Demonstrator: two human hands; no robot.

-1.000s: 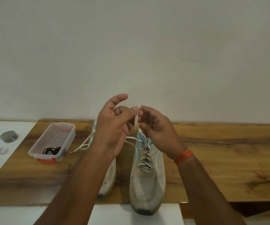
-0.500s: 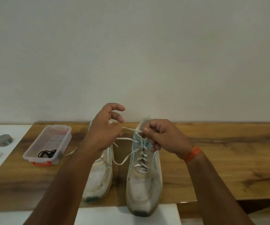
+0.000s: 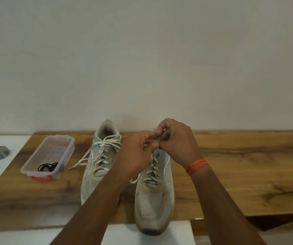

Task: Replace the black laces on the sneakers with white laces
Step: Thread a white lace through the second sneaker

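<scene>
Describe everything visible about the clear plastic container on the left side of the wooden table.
The clear plastic container is a shallow rectangular tub of translucent plastic with rounded corners and no lid on it. Red clip latches show at its near end, and a reddish one at its far end. It sits upright on the wooden table, left of the left sneaker, angled slightly. A coiled bundle of black laces lies inside at the near end. Neither hand touches it.

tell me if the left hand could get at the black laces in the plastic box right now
Probably not at once: the left hand is pinching the white lace over the right sneaker. Once freed, the way looks open, since the plastic box has no lid and the black laces lie exposed.
</scene>
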